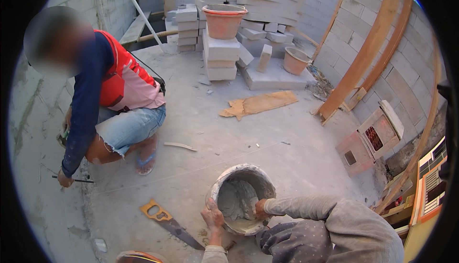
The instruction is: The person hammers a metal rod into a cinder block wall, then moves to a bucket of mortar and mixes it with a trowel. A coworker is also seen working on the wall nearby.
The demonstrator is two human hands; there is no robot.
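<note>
A mortar-caked bucket (270,184) stands on the concrete floor before me, tilted a little, with wet grey mortar (236,200) inside. My left hand (213,215) grips the bucket's rim on its left side. My right hand (261,209) reaches over the right part of the rim, fingers curled at the mortar; a tool in it, if there is one, cannot be made out. A handsaw (179,229) with a yellow handle lies on the floor left of the bucket. At the bottom edge part of another round container (138,257) shows.
At the left a co-worker (125,83) squats by the block wall, holding a dark rod. Stacked light blocks (222,51) carry a red bucket (224,22); a smaller bucket (296,61) sits nearby. Torn brown paper (260,104) lies mid-floor. Wooden planks (362,54) lean at the right.
</note>
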